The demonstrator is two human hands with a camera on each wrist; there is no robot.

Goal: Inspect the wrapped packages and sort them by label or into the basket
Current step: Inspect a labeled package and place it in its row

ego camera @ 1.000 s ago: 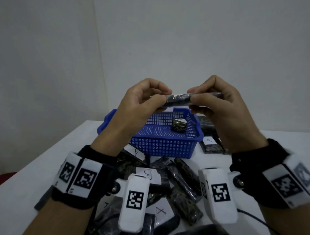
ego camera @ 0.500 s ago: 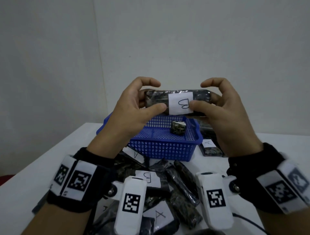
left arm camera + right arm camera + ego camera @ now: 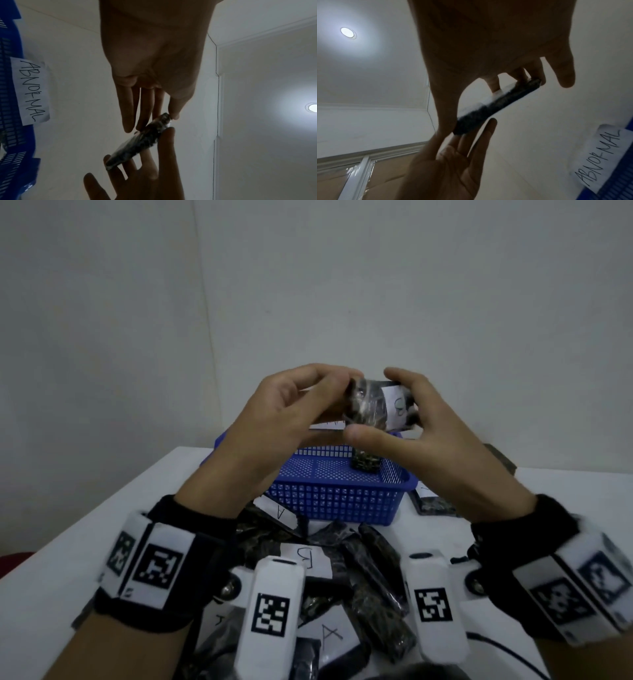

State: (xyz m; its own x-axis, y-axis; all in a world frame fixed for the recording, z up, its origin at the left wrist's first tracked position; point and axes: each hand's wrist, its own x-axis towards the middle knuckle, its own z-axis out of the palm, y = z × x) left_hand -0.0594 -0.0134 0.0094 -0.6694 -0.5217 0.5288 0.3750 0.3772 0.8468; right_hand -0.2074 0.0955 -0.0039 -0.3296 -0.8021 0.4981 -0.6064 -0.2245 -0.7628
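Observation:
I hold a dark wrapped package (image 3: 363,402) up above the blue basket (image 3: 342,501); its white label reads "B". My left hand (image 3: 339,392) pinches its left end between thumb and fingertips. From the right, my right hand (image 3: 383,405) grips it, thumb under and fingers over. In the left wrist view the package (image 3: 137,143) runs slantwise from my left fingertips (image 3: 174,115) to the right hand below. The right wrist view shows the package (image 3: 496,106) edge-on. One small package (image 3: 364,463) lies in the basket.
A pile of dark wrapped packages (image 3: 370,577) labelled A or B covers the white table (image 3: 85,542) in front of the basket. More packages (image 3: 431,501) lie to its right. A paper label "ABNORMAL" (image 3: 30,92) hangs on the basket's far wall.
The package first lay edge-on, then showed its broad labelled face. It has now turned partly end-on, with the label to the right and my hands closer together.

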